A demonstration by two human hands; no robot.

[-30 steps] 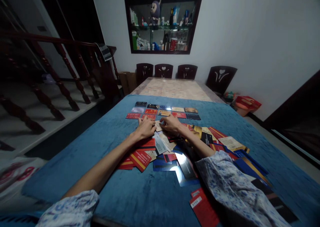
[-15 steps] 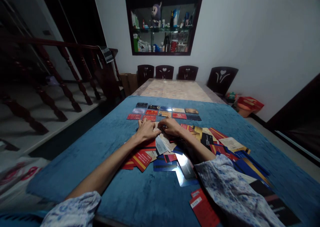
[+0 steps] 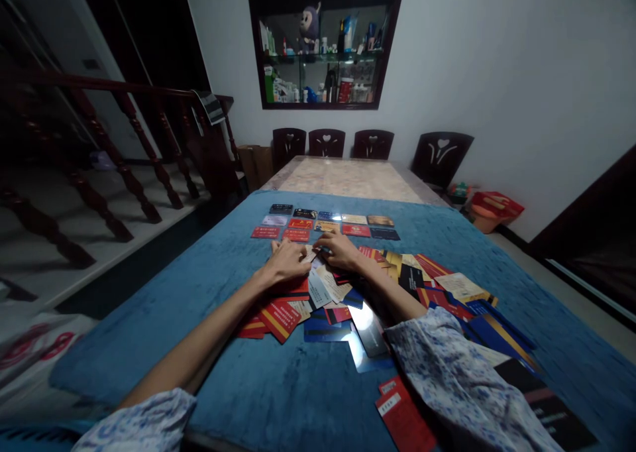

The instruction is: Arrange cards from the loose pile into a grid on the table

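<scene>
Several cards lie in neat rows on the blue cloth, among them a red card (image 3: 356,230) and a dark card (image 3: 384,234). Just below the rows, my left hand (image 3: 288,261) rests with bent fingers at the top of a loose card pile (image 3: 318,290). Close to its right, my right hand (image 3: 338,249) has its fingers pinched at a card's edge. A pale card (image 3: 311,253) shows between the two hands. What lies under my left fingers is hidden. More cards (image 3: 460,286) spread to the right, partly behind my right forearm.
The blue cloth (image 3: 209,253) covers the near part of a long table (image 3: 348,177). Chairs (image 3: 326,143) stand at its far end. A red card stack (image 3: 405,415) lies near the front edge. A white plastic bag (image 3: 40,359) is at the left.
My left hand has shifted slightly left, away from my right hand, and its fingers are more bent. My right hand has barely moved.
</scene>
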